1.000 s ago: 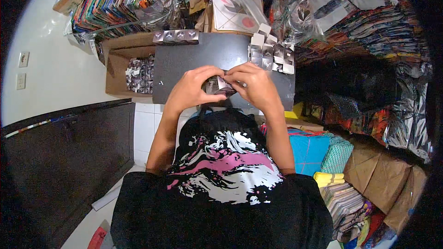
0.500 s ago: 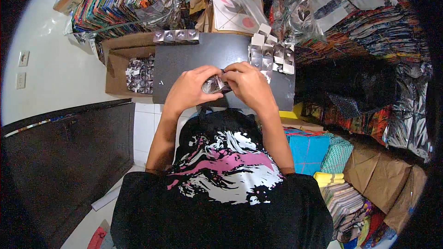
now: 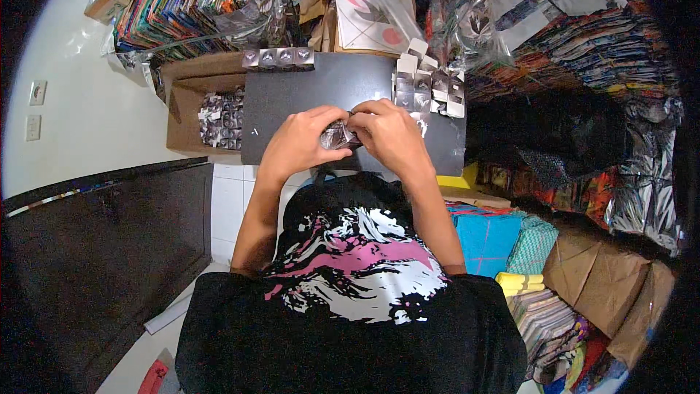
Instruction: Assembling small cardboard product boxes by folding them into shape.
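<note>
Above the near edge of the dark table (image 3: 321,87), my left hand (image 3: 297,141) curls thumb and fingers round a small dark printed carton (image 3: 335,136). My right hand (image 3: 394,135) has its fingertips pinched at the right end of this carton, and the fingers hide what they grip there. Several small cartons with white flaps raised (image 3: 417,82) stand just beyond my right hand. A row of similar closed cartons (image 3: 278,58) lines the table's far left edge.
Left of the table, an open cardboard box (image 3: 184,118) holds several small cartons. Stacked packets in plastic (image 3: 197,22) rise behind it. More stacks (image 3: 561,51) crowd the right side, with blue bundles (image 3: 485,244) below. A white wall (image 3: 80,87) bounds the left.
My right hand has shifted slightly left and its fingers have moved a little at the carton's end. My left hand keeps its hold in nearly the same place.
</note>
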Available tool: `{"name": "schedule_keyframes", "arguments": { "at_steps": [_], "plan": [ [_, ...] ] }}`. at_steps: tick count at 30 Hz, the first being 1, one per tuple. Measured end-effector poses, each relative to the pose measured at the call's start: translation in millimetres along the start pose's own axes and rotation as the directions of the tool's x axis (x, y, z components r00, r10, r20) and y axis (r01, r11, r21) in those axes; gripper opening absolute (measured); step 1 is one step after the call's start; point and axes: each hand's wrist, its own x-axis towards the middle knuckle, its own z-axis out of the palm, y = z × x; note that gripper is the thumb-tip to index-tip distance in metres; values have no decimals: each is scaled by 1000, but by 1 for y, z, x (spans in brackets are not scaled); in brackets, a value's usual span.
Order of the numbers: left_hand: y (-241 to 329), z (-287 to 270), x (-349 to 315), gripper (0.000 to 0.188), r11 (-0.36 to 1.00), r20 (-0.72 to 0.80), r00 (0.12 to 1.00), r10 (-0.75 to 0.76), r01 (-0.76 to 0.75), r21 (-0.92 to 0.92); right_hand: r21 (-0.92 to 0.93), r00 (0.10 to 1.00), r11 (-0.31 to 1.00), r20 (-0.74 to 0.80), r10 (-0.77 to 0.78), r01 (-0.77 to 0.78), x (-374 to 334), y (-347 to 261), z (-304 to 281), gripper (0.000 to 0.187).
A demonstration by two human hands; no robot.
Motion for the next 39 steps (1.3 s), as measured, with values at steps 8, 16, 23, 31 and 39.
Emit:
{"name": "schedule_keyframes", "arguments": {
  "at_steps": [8,16,23,31,39],
  "plan": [
    [-1,3,-2,53,1000,-37,999,2,-2,-5,32,1000,999,-10,10,-10,1,0,5,14],
    [2,3,1,56,1000,-14,1000,-7,7,15,22,999,999,23,35,-36,1,1,2,14],
    [4,2,1,62,996,-62,998,-25,19,-91,428,975,896,-118,186,-119,-1,7,-30,19],
    [6,15,2,70,996,-122,991,58,-66,-60,287,976,933,61,210,-218,0,23,-16,21],
    [5,27,0,77,997,-33,999,36,-39,-74,218,948,936,219,229,-276,1,33,-8,26]
  ]
}}
